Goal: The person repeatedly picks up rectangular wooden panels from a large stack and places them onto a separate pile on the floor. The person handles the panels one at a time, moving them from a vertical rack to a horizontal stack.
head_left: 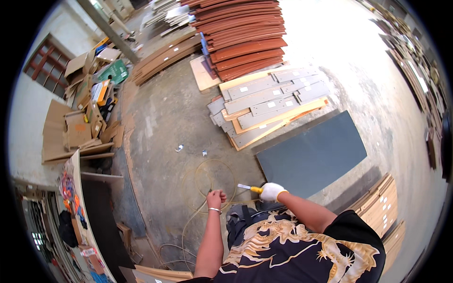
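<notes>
My left hand (216, 198) is bare with a thin bracelet on the wrist, and its fingers are closed into a fist around a pale yellow hose (206, 170) that loops over the concrete floor in front of me. My right hand (272, 191) wears a white glove and grips a yellow-handled tool (248, 188) whose light tip points left toward my left hand. Both hands are held out over the floor, a short way apart. My black shirt with a gold pattern fills the lower part of the view.
A dark grey panel (312, 155) lies flat to the right. Beyond it are stacked grey and tan boards (271, 104) and red-brown curved boards (243, 35). Cardboard scraps (80, 120) pile along the left wall. Light wooden boards (382, 205) are stacked at right.
</notes>
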Tool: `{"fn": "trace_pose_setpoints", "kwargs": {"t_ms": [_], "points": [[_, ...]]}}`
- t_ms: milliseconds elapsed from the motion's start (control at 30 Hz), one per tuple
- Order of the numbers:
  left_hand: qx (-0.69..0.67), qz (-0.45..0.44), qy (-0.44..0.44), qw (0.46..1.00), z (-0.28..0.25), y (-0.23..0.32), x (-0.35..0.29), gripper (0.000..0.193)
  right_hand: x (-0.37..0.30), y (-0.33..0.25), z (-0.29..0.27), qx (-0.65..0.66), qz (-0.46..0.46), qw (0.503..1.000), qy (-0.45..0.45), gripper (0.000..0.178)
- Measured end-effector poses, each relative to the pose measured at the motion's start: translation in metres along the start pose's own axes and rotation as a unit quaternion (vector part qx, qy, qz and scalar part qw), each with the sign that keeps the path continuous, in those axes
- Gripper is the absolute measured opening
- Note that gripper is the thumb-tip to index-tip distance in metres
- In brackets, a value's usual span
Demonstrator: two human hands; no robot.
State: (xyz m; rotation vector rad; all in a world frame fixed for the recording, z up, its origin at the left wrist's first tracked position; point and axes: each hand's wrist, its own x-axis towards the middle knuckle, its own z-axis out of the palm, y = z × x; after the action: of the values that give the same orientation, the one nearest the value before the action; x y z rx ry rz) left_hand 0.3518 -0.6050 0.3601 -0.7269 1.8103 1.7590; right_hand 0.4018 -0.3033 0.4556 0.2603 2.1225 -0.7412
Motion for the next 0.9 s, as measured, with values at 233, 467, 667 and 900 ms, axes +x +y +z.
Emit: {"fn": "trace_pose_setpoints", "kwargs": {"t_ms": [233,467,667,900], "points": [[0.215,0.064,-0.095,0.97,0.093,0.041,0.11,0.02,0.041,0.178,-0.086,0.612,0.264,0.735,0.124,0.018],[0.464,0.079,-0.101,0.877,0.169,0.04,0.208,0.024,0.058,0.178,-0.115,0.459,0.292,0.808,0.227,0.023],[0.677,0.078,-0.193,0.706,0.274,0.08,0.331,0.047,0.136,0.134,-0.123,0.422,0.332,0.835,0.114,0.03],[0.764,0.28,-0.263,0.518,0.478,0.121,0.531,0.054,0.213,0.129,-0.206,0.381,0.411,0.818,0.129,0.026]]}}
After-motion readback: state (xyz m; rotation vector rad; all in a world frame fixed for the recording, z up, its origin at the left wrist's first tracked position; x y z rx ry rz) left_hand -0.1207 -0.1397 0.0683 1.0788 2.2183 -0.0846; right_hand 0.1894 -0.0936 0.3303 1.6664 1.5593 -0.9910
